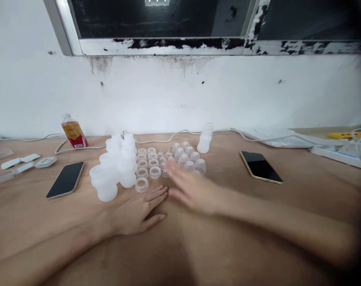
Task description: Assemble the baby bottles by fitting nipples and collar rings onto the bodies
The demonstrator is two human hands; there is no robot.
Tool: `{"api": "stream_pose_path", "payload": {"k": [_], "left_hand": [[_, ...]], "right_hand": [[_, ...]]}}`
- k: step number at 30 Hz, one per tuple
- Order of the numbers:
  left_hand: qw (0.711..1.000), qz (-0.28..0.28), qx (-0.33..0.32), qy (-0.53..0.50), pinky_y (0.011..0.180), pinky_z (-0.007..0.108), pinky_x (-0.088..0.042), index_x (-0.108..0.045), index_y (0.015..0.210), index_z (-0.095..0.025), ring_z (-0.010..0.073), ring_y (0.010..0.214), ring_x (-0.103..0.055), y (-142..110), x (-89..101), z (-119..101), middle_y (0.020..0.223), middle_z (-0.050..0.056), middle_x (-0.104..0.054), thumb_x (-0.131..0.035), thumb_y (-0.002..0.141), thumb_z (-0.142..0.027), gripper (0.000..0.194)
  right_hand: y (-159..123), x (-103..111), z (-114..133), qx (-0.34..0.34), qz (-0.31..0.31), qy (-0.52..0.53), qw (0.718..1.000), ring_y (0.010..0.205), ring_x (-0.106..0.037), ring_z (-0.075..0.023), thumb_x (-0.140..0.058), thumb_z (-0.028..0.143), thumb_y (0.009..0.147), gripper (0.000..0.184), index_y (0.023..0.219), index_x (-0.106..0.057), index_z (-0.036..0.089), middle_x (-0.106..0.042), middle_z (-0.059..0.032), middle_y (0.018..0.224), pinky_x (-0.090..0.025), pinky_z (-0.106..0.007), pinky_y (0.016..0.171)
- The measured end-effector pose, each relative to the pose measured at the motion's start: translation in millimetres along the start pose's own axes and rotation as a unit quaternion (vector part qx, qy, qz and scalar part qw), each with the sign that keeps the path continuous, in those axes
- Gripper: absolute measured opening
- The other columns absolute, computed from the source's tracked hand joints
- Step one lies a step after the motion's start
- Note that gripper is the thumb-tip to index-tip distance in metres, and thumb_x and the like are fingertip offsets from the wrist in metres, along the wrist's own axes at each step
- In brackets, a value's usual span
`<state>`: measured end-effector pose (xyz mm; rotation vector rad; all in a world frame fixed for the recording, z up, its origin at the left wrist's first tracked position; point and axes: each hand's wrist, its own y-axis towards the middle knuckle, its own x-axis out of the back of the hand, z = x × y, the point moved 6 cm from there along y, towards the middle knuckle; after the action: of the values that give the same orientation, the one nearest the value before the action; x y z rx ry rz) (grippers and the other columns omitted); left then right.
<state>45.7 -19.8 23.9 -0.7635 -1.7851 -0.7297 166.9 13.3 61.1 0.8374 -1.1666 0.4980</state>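
Observation:
My left hand (141,211) lies flat on the brown table, fingers stretched out, holding nothing. Just beyond its fingertips stand two columns of clear collar rings (141,184). To the left of the rings are several frosted white baby bottles (107,186) without tops, packed close together. My right hand (192,186) is slightly blurred, its fingers extended and thumb apart, with nothing visible in it. It partly hides the clear bottle nipples (162,159) and some of the dome caps (200,166). Farther back, one capped baby bottle (205,138) stands upright on its own.
A phone (65,180) lies at left and another phone (261,167) at right. A drink bottle (73,131) stands near the wall. A white cable (168,139) runs along the back. White boxes (21,160) lie far left; a power strip (338,155) sits at right.

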Motion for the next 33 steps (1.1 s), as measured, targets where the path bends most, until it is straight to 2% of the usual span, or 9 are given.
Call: {"api": "stream_pose_path", "payload": {"k": [1, 3, 5, 13, 27, 33], "left_hand": [[1.000, 0.005, -0.002, 0.007, 0.101, 0.037, -0.024, -0.020, 0.131, -0.015, 0.0209, 0.123, -0.026, -0.8, -0.2, -0.1, 0.135, 0.010, -0.026, -0.035, 0.083, -0.038, 0.054], [1.000, 0.016, -0.001, 0.021, 0.101, 0.037, -0.022, -0.018, 0.131, -0.013, 0.0219, 0.124, -0.024, -1.6, -1.8, -0.4, 0.136, 0.011, -0.023, -0.032, 0.084, -0.040, 0.056], [0.999, 0.025, 0.003, 0.032, 0.102, 0.037, -0.020, -0.017, 0.131, -0.011, 0.0215, 0.125, -0.021, -1.6, -3.9, -0.3, 0.136, 0.012, -0.020, -0.031, 0.084, -0.040, 0.057], [0.999, 0.025, 0.001, 0.040, 0.103, 0.036, -0.018, -0.014, 0.132, -0.014, 0.0201, 0.126, -0.018, -1.5, -3.8, -0.5, 0.137, 0.010, -0.018, -0.030, 0.084, -0.040, 0.057], [0.997, 0.039, 0.006, 0.061, 0.102, 0.035, -0.020, -0.012, 0.133, -0.014, 0.0208, 0.126, -0.019, -1.5, -4.7, 1.4, 0.138, 0.009, -0.019, -0.029, 0.084, -0.042, 0.058], [0.998, 0.031, 0.003, 0.053, 0.102, 0.035, -0.021, -0.013, 0.132, -0.015, 0.0204, 0.125, -0.021, -1.5, -4.2, 1.9, 0.138, 0.009, -0.020, -0.030, 0.084, -0.042, 0.058]], "right_hand": [[-10.3, -20.8, 14.5, 0.003, 0.047, 0.016, 0.999, 0.126, -0.015, -0.0230, -0.036, 0.041, 0.081, 0.061, 0.133, -0.019, 0.012, -0.018, -0.0099, 0.138, -0.022, -0.040, 0.102], [-26.4, -45.5, 26.8, -0.022, 0.081, 0.041, 0.996, 0.126, -0.015, -0.0224, -0.030, 0.040, 0.083, 0.061, 0.133, -0.016, 0.008, -0.015, -0.0134, 0.137, -0.025, -0.040, 0.101], [-33.6, -55.1, 27.5, -0.036, 0.104, 0.048, 0.993, 0.126, -0.013, -0.0224, -0.028, 0.041, 0.084, 0.062, 0.132, -0.016, 0.003, -0.013, -0.0156, 0.137, -0.024, -0.040, 0.102], [-26.3, -48.7, 24.0, -0.030, 0.119, 0.015, 0.992, 0.125, -0.013, -0.0241, -0.027, 0.041, 0.084, 0.063, 0.129, -0.022, -0.001, -0.016, -0.0183, 0.135, -0.021, -0.039, 0.103], [-28.9, -50.8, 18.9, -0.021, 0.090, 0.031, 0.995, 0.126, -0.017, -0.0202, -0.029, 0.040, 0.084, 0.060, 0.131, -0.020, 0.004, -0.018, -0.0138, 0.137, -0.024, -0.036, 0.102], [-28.5, -50.6, 19.2, -0.023, 0.091, 0.031, 0.995, 0.125, -0.017, -0.0207, -0.030, 0.040, 0.084, 0.061, 0.131, -0.021, 0.003, -0.019, -0.0149, 0.136, -0.024, -0.036, 0.102]]}}
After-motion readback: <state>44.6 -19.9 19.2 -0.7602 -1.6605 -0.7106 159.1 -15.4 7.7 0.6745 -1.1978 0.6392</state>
